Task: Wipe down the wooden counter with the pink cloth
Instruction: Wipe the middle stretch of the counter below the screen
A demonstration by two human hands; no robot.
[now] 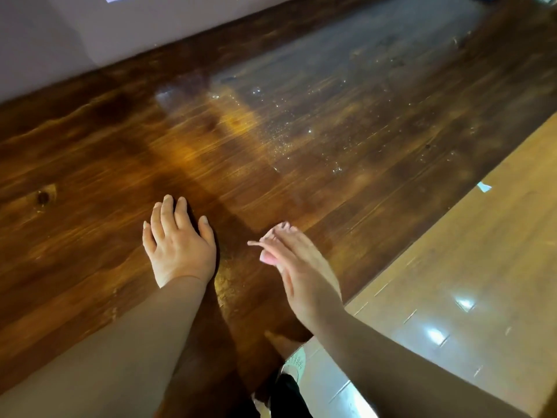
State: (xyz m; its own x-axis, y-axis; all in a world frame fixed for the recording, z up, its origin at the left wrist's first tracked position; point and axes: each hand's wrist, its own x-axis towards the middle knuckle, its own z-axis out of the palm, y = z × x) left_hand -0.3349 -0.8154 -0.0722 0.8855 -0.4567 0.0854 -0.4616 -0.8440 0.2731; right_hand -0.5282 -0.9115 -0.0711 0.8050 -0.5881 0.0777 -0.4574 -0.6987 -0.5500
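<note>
The dark wooden counter (301, 152) fills most of the head view, with small glinting droplets or crumbs scattered across its middle and right. My left hand (177, 245) rests flat on the wood, fingers straight and spread, palm down. My right hand (294, 267) hovers edge-on just above the counter near its front edge, fingers straight and slightly blurred, holding nothing. No pink cloth is in view.
A pale wall (105, 34) borders the counter's far side. Glossy tan floor tiles (452, 297) lie beyond the counter's front edge at the right, with a small white scrap (483, 187) on them. A foot in a light sandal (294, 362) shows below.
</note>
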